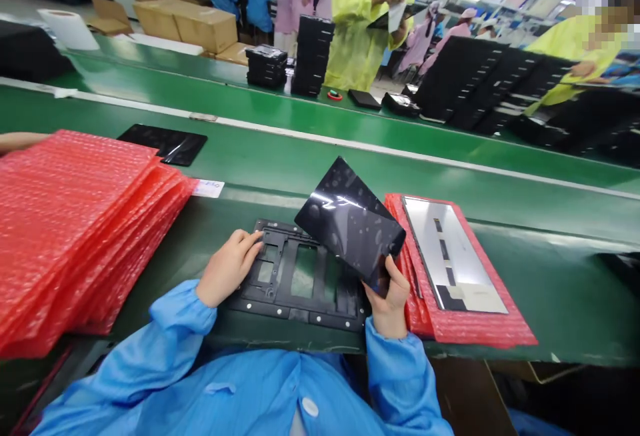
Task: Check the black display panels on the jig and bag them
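Observation:
My right hand [387,296] grips the lower corner of a glossy black display panel [350,223], which it holds tilted up above a black plastic frame [295,296]. My left hand [227,268] has its fingers curled over the frame's left side. The frame lies flat on the green conveyor belt [550,276]. To the right, a silver-backed panel [450,253] rests on a red bubble-wrap bag [475,329]. A tall stack of red bubble-wrap bags [75,236] lies to my left.
A black panel [163,143] and a white label [207,188] lie beyond the red stack. A second green belt [300,116] runs behind, bearing stacks of black panels [313,56]. Gowned co-workers stand beyond it. A co-worker's forearm [20,141] enters at the left edge.

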### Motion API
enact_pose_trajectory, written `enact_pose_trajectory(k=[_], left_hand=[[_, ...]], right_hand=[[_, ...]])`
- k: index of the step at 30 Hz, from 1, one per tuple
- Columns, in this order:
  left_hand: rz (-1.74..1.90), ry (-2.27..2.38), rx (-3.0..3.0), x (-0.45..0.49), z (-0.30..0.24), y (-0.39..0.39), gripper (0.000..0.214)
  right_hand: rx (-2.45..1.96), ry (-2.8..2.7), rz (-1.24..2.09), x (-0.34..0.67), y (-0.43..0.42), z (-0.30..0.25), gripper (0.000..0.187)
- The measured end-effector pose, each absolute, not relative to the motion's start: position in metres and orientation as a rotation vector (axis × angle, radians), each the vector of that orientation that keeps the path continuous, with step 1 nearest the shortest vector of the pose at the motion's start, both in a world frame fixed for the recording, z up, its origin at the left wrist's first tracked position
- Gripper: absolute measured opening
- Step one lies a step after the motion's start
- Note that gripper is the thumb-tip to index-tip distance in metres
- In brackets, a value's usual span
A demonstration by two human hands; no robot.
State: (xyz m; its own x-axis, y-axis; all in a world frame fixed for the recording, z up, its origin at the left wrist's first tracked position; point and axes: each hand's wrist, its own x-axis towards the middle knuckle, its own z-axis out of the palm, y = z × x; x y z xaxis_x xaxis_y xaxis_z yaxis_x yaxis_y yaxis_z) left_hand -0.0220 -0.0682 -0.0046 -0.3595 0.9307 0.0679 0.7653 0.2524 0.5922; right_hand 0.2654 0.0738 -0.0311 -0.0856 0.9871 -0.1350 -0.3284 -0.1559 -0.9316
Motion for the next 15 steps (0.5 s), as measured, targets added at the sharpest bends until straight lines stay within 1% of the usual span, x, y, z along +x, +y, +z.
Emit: enact_pose_trajectory(k=[2, 4, 6, 8, 11, 12, 15], left_hand=[[1.041, 1.970, 1.353, -0.022, -0.002, -0.065, 0.050], [1.199, 1.641, 1.056, -0.022, 0.004, -0.062, 0.055], [1.285, 1.303, 0.805, -0.022, 0.010, -0.061, 0.063], [1.315, 1.047, 0.661, -0.024, 0.015, -0.061, 0.062], [1.301, 0.945, 0.615, -0.028, 0.016, -0.064, 0.049], [1.310, 0.969, 0.635, -0.029, 0.013, -0.065, 0.050], [1.335, 1.181, 0.775, -0.031, 0.001, -0.067, 0.062]], right_hand=[[-1.033, -0.861, 1.557, 0.261, 0.071, -0.025, 0.048], [-1.045, -0.848, 1.622, 0.257, 0.062, -0.019, 0.051], [-1.066, -0.918, 1.688, 0.255, 0.049, -0.012, 0.052], [-1.120, -1.067, 1.705, 0.255, 0.038, -0.006, 0.051], [-1.220, -1.324, 1.624, 0.256, 0.029, -0.003, 0.053], [-1.253, -1.405, 1.559, 0.257, 0.028, -0.004, 0.056], [-1.333, -1.627, 1.266, 0.257, 0.028, -0.010, 0.068]])
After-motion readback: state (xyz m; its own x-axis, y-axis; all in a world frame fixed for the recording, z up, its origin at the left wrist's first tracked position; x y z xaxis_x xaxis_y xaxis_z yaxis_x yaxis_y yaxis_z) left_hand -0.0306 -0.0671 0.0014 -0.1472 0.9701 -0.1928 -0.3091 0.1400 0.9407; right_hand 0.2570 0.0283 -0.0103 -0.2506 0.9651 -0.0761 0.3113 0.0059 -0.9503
